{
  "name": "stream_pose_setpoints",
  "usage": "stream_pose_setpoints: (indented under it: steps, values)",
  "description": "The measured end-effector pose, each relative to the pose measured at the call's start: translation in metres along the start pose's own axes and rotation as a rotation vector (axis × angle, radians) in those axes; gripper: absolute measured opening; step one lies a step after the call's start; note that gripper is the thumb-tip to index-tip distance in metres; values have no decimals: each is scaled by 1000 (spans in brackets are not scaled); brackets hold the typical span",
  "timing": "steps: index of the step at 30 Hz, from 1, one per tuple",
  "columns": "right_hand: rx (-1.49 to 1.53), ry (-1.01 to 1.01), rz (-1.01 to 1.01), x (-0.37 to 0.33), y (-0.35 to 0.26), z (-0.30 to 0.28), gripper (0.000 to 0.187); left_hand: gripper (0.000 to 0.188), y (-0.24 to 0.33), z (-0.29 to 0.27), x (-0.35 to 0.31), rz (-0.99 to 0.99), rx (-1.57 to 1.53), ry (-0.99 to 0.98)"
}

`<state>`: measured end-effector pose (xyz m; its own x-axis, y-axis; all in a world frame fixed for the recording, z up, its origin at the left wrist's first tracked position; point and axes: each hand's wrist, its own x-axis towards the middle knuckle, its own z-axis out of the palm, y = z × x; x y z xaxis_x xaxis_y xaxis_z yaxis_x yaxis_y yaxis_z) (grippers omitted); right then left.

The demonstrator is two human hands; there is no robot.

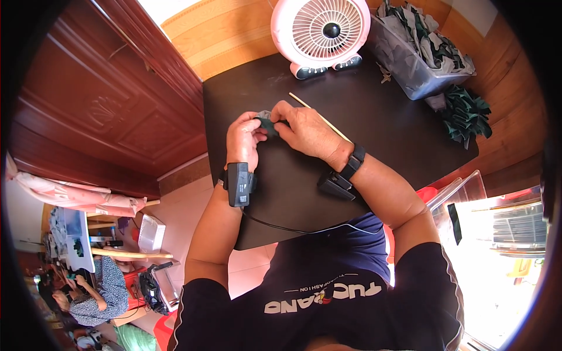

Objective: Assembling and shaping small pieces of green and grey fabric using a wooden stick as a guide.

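Observation:
Over the dark table point(293, 193), a small dark green and grey fabric piece point(267, 124) is held between both hands. My left hand point(242, 138) grips its left side, thumb and fingers closed on it. My right hand point(309, 133) pinches its right side with bent fingers. Part of the fabric is hidden by the fingers, so its full shape does not show. Beside my right hand, a thin pale wooden stick point(310, 109) lies slanted on the table, passing behind the hand towards the wrist. Both wrists carry strapped black devices.
A pink fan point(282, 44) stands at the table's far edge. To its right, a clear plastic bin point(418, 82) overflows with grey and green fabric pieces. A bundle of dark green fabric point(465, 114) lies below the bin. A black cable point(275, 225) crosses the near edge. Another person point(105, 292) sits far left.

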<state>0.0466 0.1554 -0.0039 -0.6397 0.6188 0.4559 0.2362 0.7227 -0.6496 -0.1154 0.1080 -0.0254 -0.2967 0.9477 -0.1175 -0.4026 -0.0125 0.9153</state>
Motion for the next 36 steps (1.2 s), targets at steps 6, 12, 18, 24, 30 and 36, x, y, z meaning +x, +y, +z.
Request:
stream_pose_setpoints:
  steps: [6, 12, 18, 24, 30, 36]
  values:
    - [-214, 45, 81, 3, 1, 0, 15, 13, -2, -7, 2, -79, -184, -135]
    - [-291, 140, 96, 7, 7, -6, 13, 18, 6, 4, -5, -163, -267, -359]
    - [-377, 241, -77, 9, 15, -11, 14, 19, -1, 12, 2, -56, 26, -282]
    - [-67, 83, 71, 4, 6, -5, 15, 4, -6, 4, 7, 89, -59, -147]
    - [41, -5, 178, 3, 9, -12, 15, 7, 2, 8, 3, 17, -118, -177]
    - [-33, 100, 112, 5, 3, -7, 14, 13, -2, -3, 5, 22, -60, -241]
